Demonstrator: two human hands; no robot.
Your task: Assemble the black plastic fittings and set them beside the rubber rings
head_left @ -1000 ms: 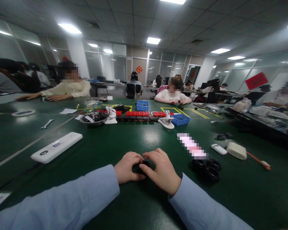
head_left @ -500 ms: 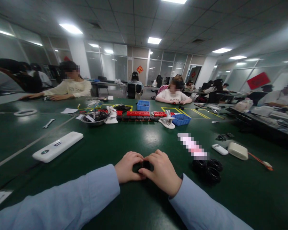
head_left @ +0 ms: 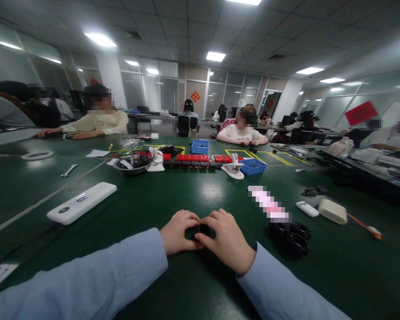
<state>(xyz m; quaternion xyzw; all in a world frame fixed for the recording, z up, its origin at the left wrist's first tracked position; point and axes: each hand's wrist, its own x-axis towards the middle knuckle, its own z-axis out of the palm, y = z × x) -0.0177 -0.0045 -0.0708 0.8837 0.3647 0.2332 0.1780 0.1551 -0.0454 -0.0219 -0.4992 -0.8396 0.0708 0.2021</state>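
Note:
My left hand [head_left: 177, 232] and my right hand [head_left: 229, 242] meet over the table's near middle, fingertips almost touching. Between their curled fingers and thumbs is a small black part [head_left: 204, 230], gripped from both sides. Most of it is covered by the fingers, so its kind cannot be made out. To the right of my right hand lie several black rings [head_left: 298, 243] that look like small rubber tyres, grouped close together.
On the green table [head_left: 146, 200] lie a long white case [head_left: 83, 202], a wrench [head_left: 69, 170], a metal bowl [head_left: 131, 170] of dark parts, red power strips [head_left: 192, 158], blue bins [head_left: 253, 167], a white clip stand [head_left: 233, 169] and a beige box [head_left: 332, 210]. Co-workers sit across the table.
Both hands stay in nearly the same place around the black part; the right thumb has shifted very slightly right. The whole view has moved a little.

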